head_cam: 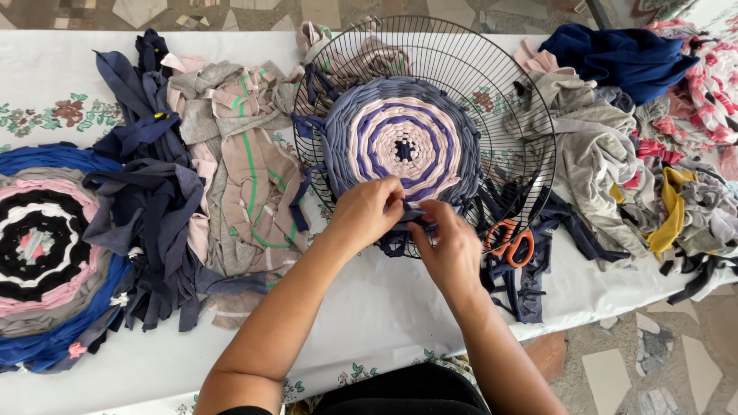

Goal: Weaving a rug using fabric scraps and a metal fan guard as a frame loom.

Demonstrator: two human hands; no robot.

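Observation:
A round black wire fan guard point(492, 77) lies on the white table with a woven disc point(400, 142) of purple, pink and grey-blue fabric strips at its centre. At the disc's near edge my left hand point(367, 211) and my right hand point(453, 246) meet, both pinching a dark navy fabric strip point(415, 214) against the wire spokes. The strip's loose end hangs below the guard's near rim.
Orange-handled scissors point(511, 240) lie just right of my right hand, on navy strips. A finished round rug point(42, 246) sits at the far left. Piles of cut fabric point(231, 154) lie left of the guard, and more clothes point(615, 154) right. The table edge runs near me.

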